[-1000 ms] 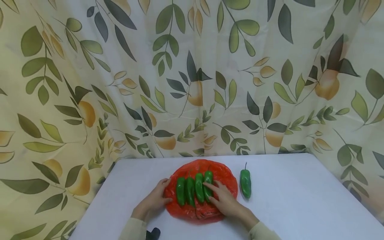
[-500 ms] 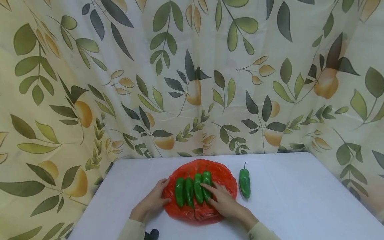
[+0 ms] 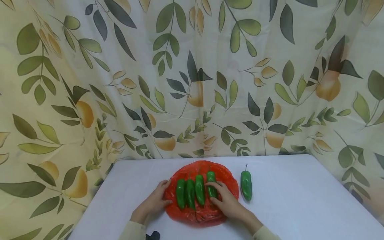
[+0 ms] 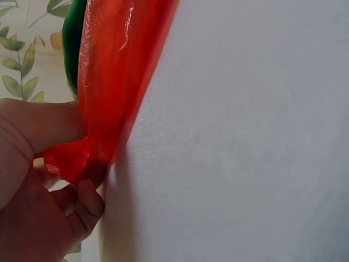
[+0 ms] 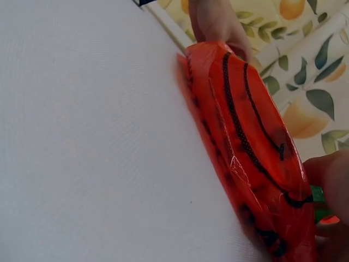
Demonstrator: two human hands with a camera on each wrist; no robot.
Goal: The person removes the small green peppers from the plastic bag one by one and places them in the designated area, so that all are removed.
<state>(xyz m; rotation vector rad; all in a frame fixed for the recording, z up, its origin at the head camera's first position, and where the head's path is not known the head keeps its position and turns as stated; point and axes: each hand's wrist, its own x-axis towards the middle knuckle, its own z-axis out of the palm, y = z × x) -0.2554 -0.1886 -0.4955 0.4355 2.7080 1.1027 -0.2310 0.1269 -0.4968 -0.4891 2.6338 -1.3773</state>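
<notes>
In the head view a round, flat thing wrapped in shiny red plastic (image 3: 183, 218) lies on the table, with black printed lines on its near side. Three green chili peppers (image 3: 189, 193) lie side by side on it. My right hand (image 3: 227, 201) holds another green chili pepper (image 3: 211, 176) at their right, thumb at its lower end and fingers across its middle. At the left edge, my left hand (image 3: 153, 200) grips the red plastic. Up close in the left wrist view, that hand's thumb and fingers close round the crumpled rim.
One more green chili pepper (image 3: 246, 185) lies on the white table (image 3: 288, 200), right of the red plastic. A small black object (image 3: 154, 235) shows by the left sleeve at the near edge. A leaf-and-fruit patterned curtain (image 3: 207, 133) hangs behind the table.
The chili pepper in my right hand has shifted slightly right, widening the gap to the three others. My left hand keeps its place on the red plastic.
</notes>
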